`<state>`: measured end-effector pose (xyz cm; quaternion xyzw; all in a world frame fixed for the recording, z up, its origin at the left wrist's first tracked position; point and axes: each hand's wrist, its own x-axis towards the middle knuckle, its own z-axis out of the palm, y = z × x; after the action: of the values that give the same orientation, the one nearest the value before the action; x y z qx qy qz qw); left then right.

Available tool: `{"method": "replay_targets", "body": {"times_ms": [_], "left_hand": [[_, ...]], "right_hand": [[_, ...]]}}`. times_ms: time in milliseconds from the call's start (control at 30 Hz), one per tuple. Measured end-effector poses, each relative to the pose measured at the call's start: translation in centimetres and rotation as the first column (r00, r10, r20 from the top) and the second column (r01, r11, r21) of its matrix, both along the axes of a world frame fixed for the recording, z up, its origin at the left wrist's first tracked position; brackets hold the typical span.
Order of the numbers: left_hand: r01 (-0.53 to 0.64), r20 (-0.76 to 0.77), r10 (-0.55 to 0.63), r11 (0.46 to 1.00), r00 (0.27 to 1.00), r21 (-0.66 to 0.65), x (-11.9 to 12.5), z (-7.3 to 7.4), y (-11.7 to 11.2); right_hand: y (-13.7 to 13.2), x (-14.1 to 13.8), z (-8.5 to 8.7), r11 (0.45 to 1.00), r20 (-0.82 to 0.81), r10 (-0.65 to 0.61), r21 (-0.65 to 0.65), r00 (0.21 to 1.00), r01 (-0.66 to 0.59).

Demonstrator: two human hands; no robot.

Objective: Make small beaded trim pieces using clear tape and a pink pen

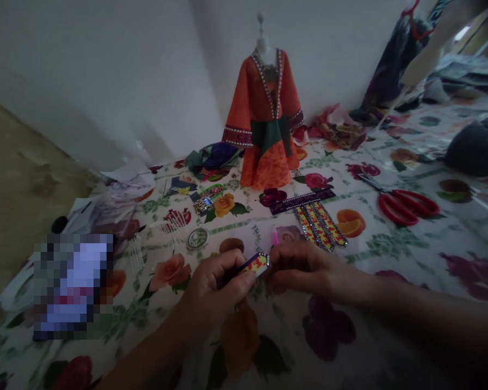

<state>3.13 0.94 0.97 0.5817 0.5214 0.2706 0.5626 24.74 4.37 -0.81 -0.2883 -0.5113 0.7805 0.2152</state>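
My left hand [217, 284] is closed on a short strip of trim [257, 264], yellow and red with a dark edge and a pointed end set with small shiny stones. Beside that pointed end is my right hand [309, 267], its fingers curled together; whatever they pinch, if anything, is hidden. A thin pink stick [274, 236] shows just behind the right fingers; I cannot tell whether they touch it. Further back lie several matching yellow-and-red strips [320, 225], with a dark purple patterned strip [303, 201] across their top.
A small dress form in an orange dress [264, 124] stands by the wall. Red-handled scissors [409, 207] lie at right. Strips of white beads [174, 225], an oval green-and-white piece [197, 238] and folded cloth [213, 157] are at left, near a blurred-out device [75, 287].
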Motion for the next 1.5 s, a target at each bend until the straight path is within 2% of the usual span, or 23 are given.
{"method": "replay_targets", "body": {"times_ms": [200,333,467,567,767,1033,1167,1300,1500], "left_hand": [[0.037,-0.088,-0.03,0.996,0.996,0.078,0.17,0.01,-0.25],[0.05,-0.13,-0.035,0.993,0.991,0.111,0.26,-0.16,-0.4],[0.07,-0.144,-0.048,0.986,0.988,0.149,0.3,-0.45,-0.35],[0.058,-0.113,-0.045,0.992,0.993,0.108,0.25,-0.69,-0.3],[0.019,-0.048,-0.019,1.0,0.999,0.012,0.12,-0.5,-0.19],[0.034,-0.029,-0.033,0.999,0.999,0.024,0.15,-0.28,-0.09],[0.041,-0.076,-0.037,0.998,0.996,0.054,0.3,-0.3,-0.21],[0.043,-0.124,-0.031,0.995,0.992,0.093,0.47,-0.22,-0.25],[0.079,-0.126,-0.065,0.991,0.99,0.106,0.72,-0.15,-0.39]], "right_hand": [[-0.04,0.0,-0.35,1.0,-0.059,-0.004,-0.011,0.998,0.003],[0.0,-0.11,-0.64,0.998,-0.054,-0.055,-0.025,0.997,0.054],[0.04,-0.11,-0.77,0.998,-0.013,-0.058,0.03,0.998,0.059],[0.1,-0.09,-0.82,0.997,0.004,-0.046,0.058,0.999,0.046],[0.28,-0.12,-0.95,0.998,-0.043,-0.047,-0.047,0.998,0.045],[0.16,-0.01,-0.39,0.996,-0.029,-0.028,-0.086,0.999,0.026],[0.17,0.03,-0.2,0.998,-0.01,-0.035,-0.045,0.999,0.034],[0.18,0.03,-0.77,0.999,-0.007,-0.034,0.017,0.999,0.034],[-0.04,-0.05,-0.77,0.997,0.044,-0.023,0.068,0.999,0.02]]}}
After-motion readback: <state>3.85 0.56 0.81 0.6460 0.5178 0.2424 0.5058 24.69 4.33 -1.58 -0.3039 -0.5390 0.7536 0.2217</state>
